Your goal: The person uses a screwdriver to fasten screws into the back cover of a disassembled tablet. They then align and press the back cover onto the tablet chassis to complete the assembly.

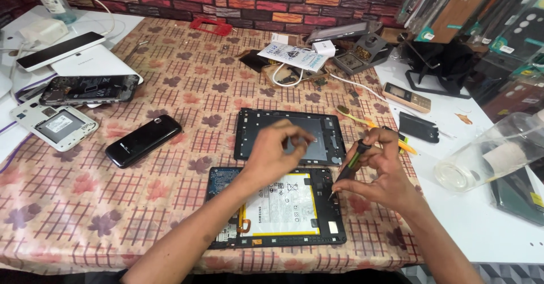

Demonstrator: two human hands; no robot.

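Note:
An opened tablet (283, 210) lies on the patterned tablecloth near me, its white battery and circuit boards exposed. My right hand (382, 170) grips a small screwdriver (348, 168) with a black and green handle; its tip touches the tablet's right edge. My left hand (277, 151) hovers above the tablet's top edge, fingers pinched together; whether it holds anything I cannot tell. The tablet's detached dark back cover (289, 136) lies just behind.
A black phone (143, 140) lies left of the tablet. Further left are dismantled phones (88, 89), a white phone shell (54, 126) and a white tablet (59, 50). A toothbrush (354, 117), small phone (406, 97), soldering stand (362, 54) and clear plastic container (493, 153) lie right.

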